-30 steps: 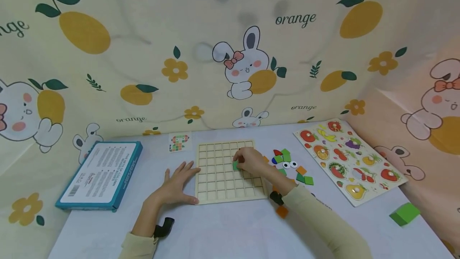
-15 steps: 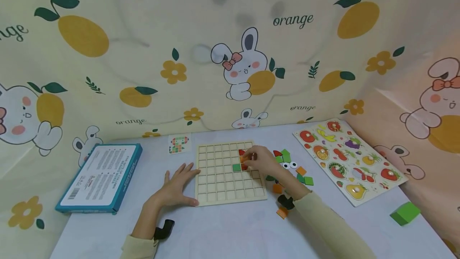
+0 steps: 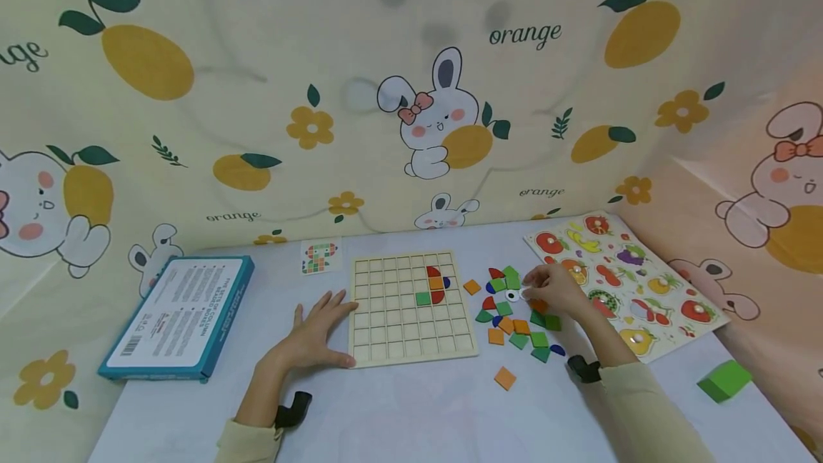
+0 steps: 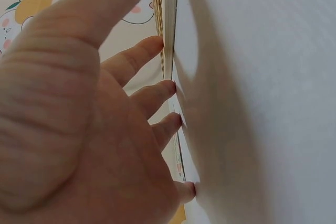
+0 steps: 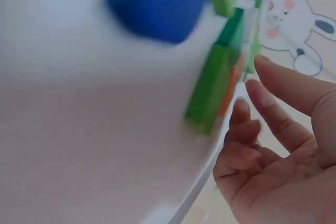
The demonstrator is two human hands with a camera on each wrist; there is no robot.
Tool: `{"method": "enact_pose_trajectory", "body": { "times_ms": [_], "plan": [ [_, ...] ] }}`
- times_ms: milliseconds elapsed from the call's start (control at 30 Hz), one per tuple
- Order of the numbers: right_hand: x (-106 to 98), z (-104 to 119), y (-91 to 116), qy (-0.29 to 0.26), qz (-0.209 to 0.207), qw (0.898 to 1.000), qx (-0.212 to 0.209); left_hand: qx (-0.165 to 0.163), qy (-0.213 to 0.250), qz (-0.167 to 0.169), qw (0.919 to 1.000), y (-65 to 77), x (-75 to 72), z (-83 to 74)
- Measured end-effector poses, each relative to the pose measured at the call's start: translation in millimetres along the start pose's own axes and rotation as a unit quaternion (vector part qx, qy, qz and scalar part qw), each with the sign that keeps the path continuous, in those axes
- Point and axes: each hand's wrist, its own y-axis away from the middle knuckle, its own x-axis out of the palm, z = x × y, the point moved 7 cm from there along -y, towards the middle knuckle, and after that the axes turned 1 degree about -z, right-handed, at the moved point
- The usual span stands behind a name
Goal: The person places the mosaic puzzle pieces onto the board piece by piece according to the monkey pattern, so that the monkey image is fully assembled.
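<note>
A pale wooden grid board (image 3: 386, 327) lies on the table. In its upper right cells sit two red pieces (image 3: 438, 297), an orange square (image 3: 435, 283), a blue rounded piece (image 3: 446, 282) and a green square (image 3: 423, 299). My left hand (image 3: 315, 334) is spread along the board's left edge, thumb and forefinger touching it. My right hand (image 3: 558, 290) hovers at the loose pieces, its fingertips right beside a round white eye piece (image 3: 511, 296). The right wrist view shows a gap between thumb (image 5: 283, 77) and forefinger, with nothing visible in it.
Loose orange, green, red and blue pieces (image 3: 539, 339) lie scattered right of the board. A fruit puzzle board (image 3: 604, 277) stands behind my right hand. A patterned card (image 3: 319, 257), a blue-edged box (image 3: 180, 316) and a green block (image 3: 724, 381) are around.
My right hand has left the grid board and moved right to the loose pieces. The orange square and red and blue pieces on the board are now uncovered. My left hand stays put.
</note>
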Motion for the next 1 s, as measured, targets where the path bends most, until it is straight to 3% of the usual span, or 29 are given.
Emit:
{"method": "enact_pose_trajectory", "body": {
  "times_ms": [300, 567, 733, 900, 1000],
  "plan": [
    [1.6, -4.7, 4.5, 0.009, 0.009, 1.000, 0.025, 0.000, 0.003, 0.002, 1.0000, 0.1, -0.5, 0.6],
    [4.1, 3.5, 1.1, 0.018, -0.005, 1.000, -0.014, -0.002, 0.001, 0.003, 1.0000, 0.2, 1.3, 1.9],
    [10.6, 30.5, -7.7, -0.011, -0.026, 0.995, -0.097, -0.004, 0.000, 0.002, 1.0000, 1.5, 1.8, 2.9],
    [34.4, 67.0, -21.7, -0.087, 0.025, 0.985, -0.144, 0.001, 0.001, -0.002, 1.0000, 2.3, 0.1, 1.7],
    [52.0, 85.4, -32.7, -0.098, 0.052, 0.982, -0.155, 0.003, -0.002, -0.002, 1.0000, 1.2, -0.2, 1.0]
  ]
}}
